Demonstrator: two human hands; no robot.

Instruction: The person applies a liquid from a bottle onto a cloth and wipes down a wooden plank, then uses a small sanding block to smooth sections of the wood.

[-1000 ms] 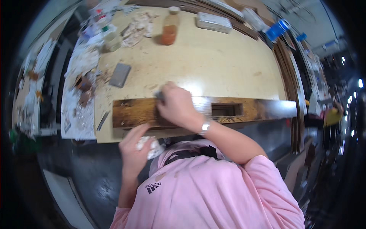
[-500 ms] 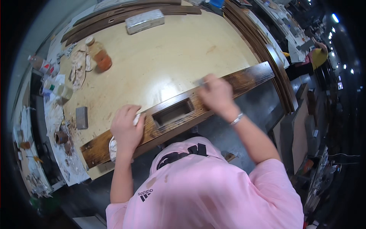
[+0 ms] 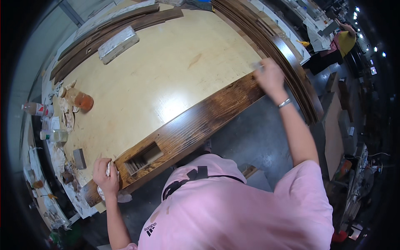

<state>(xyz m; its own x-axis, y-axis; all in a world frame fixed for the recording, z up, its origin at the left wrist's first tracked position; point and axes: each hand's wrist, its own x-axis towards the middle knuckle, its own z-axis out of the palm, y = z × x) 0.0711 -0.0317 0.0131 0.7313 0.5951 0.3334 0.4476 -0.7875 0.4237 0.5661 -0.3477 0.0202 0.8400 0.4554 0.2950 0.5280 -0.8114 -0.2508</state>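
Observation:
A long brown wooden board (image 3: pixel 204 112) with dark, glossy grain lies slantwise along the near edge of the table. Toward its left end a rectangular hole (image 3: pixel 146 158) is cut through it. My left hand (image 3: pixel 107 177) rests on the board left of this hole, its fingers closed round a crumpled white cloth (image 3: pixel 101 192). At the board's right end is my right hand (image 3: pixel 271 79), slightly blurred. Its fingers are closed on a small greyish piece (image 3: pixel 258 66) whose kind I cannot make out; the hand hides most of it.
A pale tabletop (image 3: pixel 200 54) bears a wrapped silvery block (image 3: pixel 118 45), a jar of orange liquid (image 3: pixel 81 100), a grey block (image 3: pixel 79 158) and stained rags (image 3: pixel 66 112). Plastic bottles (image 3: pixel 54 135) stand at the left. Dark boards (image 3: pixel 287 62) line the right side. Another person (image 3: pixel 346 43) is at far right.
My right hand has moved along the board from beside the hole to its right end. My left hand keeps the cloth near the left end. The view has turned and shifted.

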